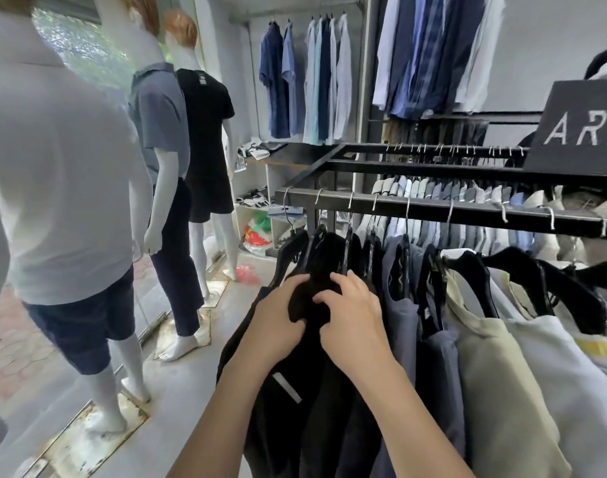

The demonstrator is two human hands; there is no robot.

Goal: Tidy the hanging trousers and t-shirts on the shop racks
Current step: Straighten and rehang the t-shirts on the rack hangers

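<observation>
Both hands grip one black shirt at the left end of the front rail.

The left hand and right hand, two in all, have their fingers curled into a bunched fold of the black shirt. The fold sits between the hands, with the left hand on its left side and the right hand on its right. The shirt hangs from a black hanger on the rail, just beside dark and grey garments. Three mannequins stand to the left, in a white polo, a grey polo and a black tee. One dark sign rests on the rack.
</observation>
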